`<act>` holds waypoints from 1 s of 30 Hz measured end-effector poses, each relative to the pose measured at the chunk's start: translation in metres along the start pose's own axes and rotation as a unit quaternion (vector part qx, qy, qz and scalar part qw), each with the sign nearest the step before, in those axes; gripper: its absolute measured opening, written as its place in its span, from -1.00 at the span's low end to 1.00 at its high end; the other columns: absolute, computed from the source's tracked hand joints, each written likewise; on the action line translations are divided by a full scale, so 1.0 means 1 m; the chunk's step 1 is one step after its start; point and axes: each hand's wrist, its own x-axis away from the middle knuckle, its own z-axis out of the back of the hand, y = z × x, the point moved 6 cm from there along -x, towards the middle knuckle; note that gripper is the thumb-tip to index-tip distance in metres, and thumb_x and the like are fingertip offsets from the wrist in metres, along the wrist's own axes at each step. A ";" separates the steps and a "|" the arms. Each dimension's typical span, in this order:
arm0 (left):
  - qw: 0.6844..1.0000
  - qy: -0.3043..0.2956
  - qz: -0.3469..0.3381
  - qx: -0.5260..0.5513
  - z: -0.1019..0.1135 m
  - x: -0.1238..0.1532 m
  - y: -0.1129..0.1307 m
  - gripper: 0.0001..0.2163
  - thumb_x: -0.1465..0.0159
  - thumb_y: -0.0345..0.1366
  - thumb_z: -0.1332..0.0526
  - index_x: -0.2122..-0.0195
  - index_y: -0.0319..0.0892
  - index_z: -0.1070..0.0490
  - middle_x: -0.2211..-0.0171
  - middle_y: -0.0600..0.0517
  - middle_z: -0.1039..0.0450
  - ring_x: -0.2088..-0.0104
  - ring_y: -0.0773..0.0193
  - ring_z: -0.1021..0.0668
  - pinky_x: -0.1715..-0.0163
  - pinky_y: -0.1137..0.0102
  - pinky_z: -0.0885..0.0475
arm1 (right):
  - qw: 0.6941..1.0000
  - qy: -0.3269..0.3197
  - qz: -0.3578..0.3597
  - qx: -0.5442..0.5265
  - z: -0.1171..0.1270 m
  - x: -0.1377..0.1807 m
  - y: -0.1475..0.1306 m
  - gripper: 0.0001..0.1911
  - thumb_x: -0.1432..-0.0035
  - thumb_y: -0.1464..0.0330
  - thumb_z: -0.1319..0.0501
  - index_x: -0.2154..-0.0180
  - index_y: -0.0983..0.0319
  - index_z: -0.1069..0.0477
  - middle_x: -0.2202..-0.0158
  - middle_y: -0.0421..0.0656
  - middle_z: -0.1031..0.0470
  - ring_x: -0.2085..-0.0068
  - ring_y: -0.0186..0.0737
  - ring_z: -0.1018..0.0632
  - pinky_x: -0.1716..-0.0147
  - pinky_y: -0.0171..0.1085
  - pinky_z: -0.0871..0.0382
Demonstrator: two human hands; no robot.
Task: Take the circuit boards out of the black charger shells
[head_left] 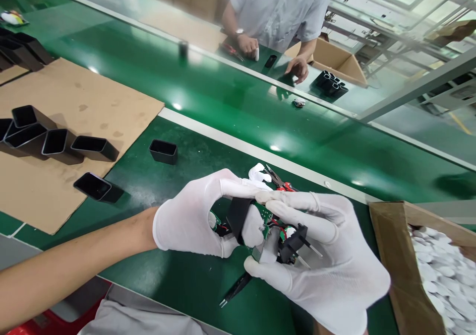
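Note:
Both my hands wear white gloves and work on one circuit board assembly in front of me. It has green boards, red and black wires, a white pad, a dark sheet-like piece and a black plug end with two metal pins. My left hand is closed around the dark piece's side, where part of a green board shows. The plug side lies between the fingers and thumb of my right hand. Pliers with red handles and a curled white piece lie just beyond. Black tweezers lie below.
Black rectangular housings stand on cardboard at left; one housing is on the green bench. A carton of white pads stands at right. Across the bench sits another person with several black housings.

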 end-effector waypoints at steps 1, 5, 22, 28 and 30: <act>1.000 -0.003 -0.004 0.004 0.000 -0.001 0.001 -0.31 -0.13 -0.47 -0.50 -0.30 -0.08 -0.42 0.09 0.00 -0.73 0.05 0.07 -0.74 -0.03 0.25 -0.67 | 1.000 -0.002 -0.001 0.001 0.000 0.000 0.000 -0.44 -0.14 0.28 -0.60 -0.16 0.13 -0.57 -0.03 -0.11 -0.63 -0.01 -0.04 -0.64 -0.10 -0.04 -0.64; 1.000 -0.010 -0.007 0.010 -0.001 -0.004 0.003 -0.30 -0.18 -0.45 -0.51 -0.34 -0.05 -0.38 0.19 0.06 -0.73 0.10 0.08 -0.75 -0.03 0.24 -0.66 | 1.000 -0.010 0.001 -0.005 -0.002 0.000 0.002 -0.43 -0.13 0.25 -0.61 -0.14 0.12 -0.56 -0.04 -0.10 -0.63 -0.01 -0.02 -0.64 -0.06 -0.02 -0.65; 1.000 0.000 0.013 -0.005 0.001 0.004 0.000 -0.33 -0.09 -0.42 -0.56 -0.24 -0.10 -0.43 -0.07 -0.14 -0.67 0.00 0.03 -0.75 0.00 0.25 -0.70 | 1.000 -0.005 -0.011 -0.018 -0.012 -0.003 0.004 -0.34 -0.05 0.25 -0.65 -0.17 0.12 -0.56 -0.06 -0.09 -0.63 -0.08 0.08 -0.66 -0.12 0.07 -0.64; 0.999 0.020 0.027 -0.006 -0.002 0.000 0.003 -0.38 -0.06 -0.52 -0.41 -0.20 -0.13 -0.50 -0.07 -0.10 -0.71 0.00 0.08 -0.75 -0.07 0.29 -0.69 | 0.976 0.182 -0.007 -0.119 0.009 0.005 0.017 -0.56 -0.34 0.06 -0.43 -0.16 0.09 -0.66 0.16 -0.11 -0.54 0.18 -0.02 -0.59 0.22 0.03 -0.52; 0.999 0.018 0.034 0.000 -0.002 0.000 0.002 -0.37 -0.06 -0.53 -0.40 -0.21 -0.11 -0.50 -0.08 -0.10 -0.70 -0.02 0.08 -0.75 -0.08 0.28 -0.70 | 0.981 0.167 0.002 -0.097 0.011 0.006 0.017 -0.56 -0.33 0.06 -0.43 -0.14 0.10 -0.67 0.31 -0.17 -0.44 0.29 -0.11 -0.50 0.31 -0.04 -0.42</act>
